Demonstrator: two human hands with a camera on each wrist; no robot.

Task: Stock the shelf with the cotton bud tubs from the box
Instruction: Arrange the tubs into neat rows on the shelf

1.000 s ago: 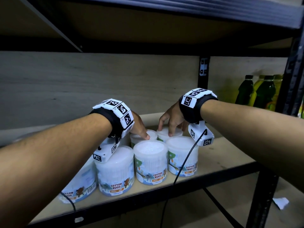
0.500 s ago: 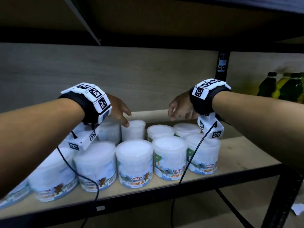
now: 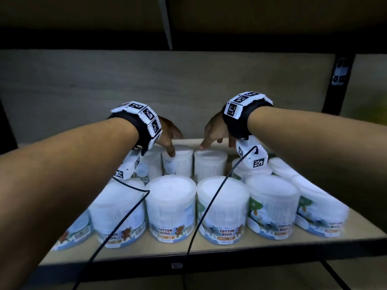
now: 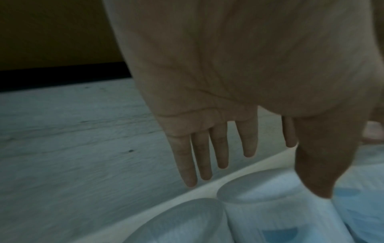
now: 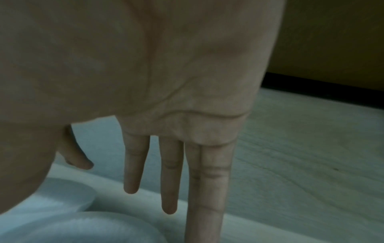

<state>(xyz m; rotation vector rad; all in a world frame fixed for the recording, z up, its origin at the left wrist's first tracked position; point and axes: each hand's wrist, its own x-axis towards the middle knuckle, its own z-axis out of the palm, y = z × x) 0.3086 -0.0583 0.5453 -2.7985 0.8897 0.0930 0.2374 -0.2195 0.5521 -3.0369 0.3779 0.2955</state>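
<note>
since a second ago both hands have lifted off the lids and now hover over the back row with straight, spread fingers, holding nothing. left hand (image 3: 167,132) hangs above a rear tub (image 3: 178,162), right hand (image 3: 213,132) above its neighbour. tubs (image 3: 170,208) fill two rows along the shelf (image 3: 209,250) front edge. stocking looks nearly done; the box is out of view.

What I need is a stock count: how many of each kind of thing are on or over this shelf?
cotton bud tubs: 11 in view (6 front row, 5 behind; more may be hidden)
hands: 2, the left hand and the right hand
wrist cameras: 2
Total: 15
</note>
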